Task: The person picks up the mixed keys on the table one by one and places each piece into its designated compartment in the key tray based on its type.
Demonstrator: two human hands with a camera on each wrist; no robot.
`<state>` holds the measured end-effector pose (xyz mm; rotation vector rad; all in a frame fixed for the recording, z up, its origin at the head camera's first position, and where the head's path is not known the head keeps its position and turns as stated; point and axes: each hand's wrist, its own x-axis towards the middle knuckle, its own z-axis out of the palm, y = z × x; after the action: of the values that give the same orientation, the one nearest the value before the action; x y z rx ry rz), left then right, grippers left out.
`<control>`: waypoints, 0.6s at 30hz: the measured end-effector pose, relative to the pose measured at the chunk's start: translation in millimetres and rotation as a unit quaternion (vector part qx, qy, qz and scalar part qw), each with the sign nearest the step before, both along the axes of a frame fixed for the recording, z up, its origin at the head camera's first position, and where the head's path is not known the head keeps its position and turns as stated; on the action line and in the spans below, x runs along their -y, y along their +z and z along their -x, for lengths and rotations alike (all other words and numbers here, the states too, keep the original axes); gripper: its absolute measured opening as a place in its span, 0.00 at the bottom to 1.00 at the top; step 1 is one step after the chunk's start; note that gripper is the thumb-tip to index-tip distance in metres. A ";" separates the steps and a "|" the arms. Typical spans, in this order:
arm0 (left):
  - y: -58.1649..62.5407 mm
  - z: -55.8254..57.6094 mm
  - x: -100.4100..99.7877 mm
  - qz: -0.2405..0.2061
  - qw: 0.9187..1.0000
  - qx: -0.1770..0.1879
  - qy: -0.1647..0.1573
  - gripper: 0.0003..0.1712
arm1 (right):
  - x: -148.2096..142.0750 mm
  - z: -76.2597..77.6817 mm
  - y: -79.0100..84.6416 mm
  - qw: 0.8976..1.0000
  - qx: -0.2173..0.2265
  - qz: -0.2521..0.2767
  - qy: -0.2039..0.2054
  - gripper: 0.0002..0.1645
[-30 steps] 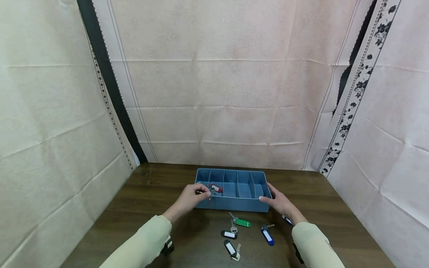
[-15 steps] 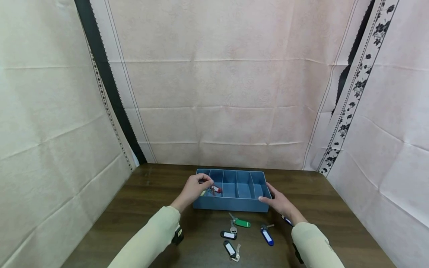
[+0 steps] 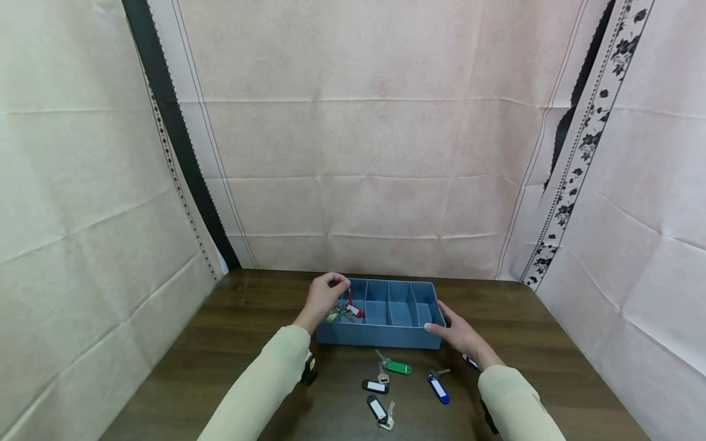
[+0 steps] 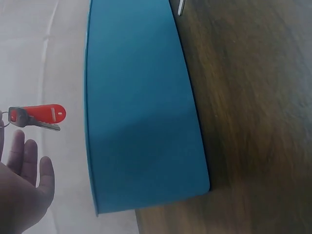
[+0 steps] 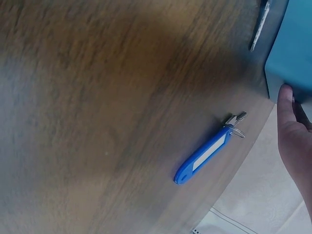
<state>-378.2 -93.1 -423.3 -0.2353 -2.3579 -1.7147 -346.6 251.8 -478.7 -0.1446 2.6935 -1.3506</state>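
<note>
My left hand [image 3: 324,299] pinches a key ring above the left part of the blue divided box [image 3: 380,337]. From the ring hang a red key tag [image 4: 46,113] and a silver key [image 4: 34,119], plain in the left wrist view. Below, in the box, lie another red tag [image 3: 355,311] and a yellow-green tag [image 3: 332,316] with keys. My right hand [image 3: 462,334] grips the right end of the box, thumb at the front rim and fingers along the side. In the right wrist view part of this hand [image 5: 295,141] touches the box corner.
In front of the box on the wooden table [image 3: 231,343] lie keys with a green tag [image 3: 398,367], two black tags [image 3: 375,386] and a blue tag [image 3: 439,389]. Another blue tag [image 5: 202,158] with keys lies by my right wrist. Cloth hangs behind the table.
My left hand has moved up and away from the front rim, carrying the red-tagged key over the box. The yellow-green tag in the box has come into sight. My right hand stays in place.
</note>
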 end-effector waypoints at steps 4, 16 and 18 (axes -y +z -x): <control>-2.9 8.4 -5.5 -0.001 1.000 -0.004 0.011 0.07 | -0.1 0.2 -0.9 1.000 -0.002 -0.001 -0.001 0.58; -12.4 23.9 -14.2 0.014 1.000 0.003 0.027 0.07 | -0.4 -1.8 0.5 1.000 -0.003 0.000 -0.002 0.58; -14.2 25.5 -14.4 0.016 0.999 0.007 0.029 0.07 | -0.9 -1.7 0.6 1.000 -0.004 0.001 -0.002 0.58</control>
<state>-403.8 -78.7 -437.6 -0.1591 -2.3796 -1.6596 -344.9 252.7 -478.1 -0.1460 2.6994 -1.3578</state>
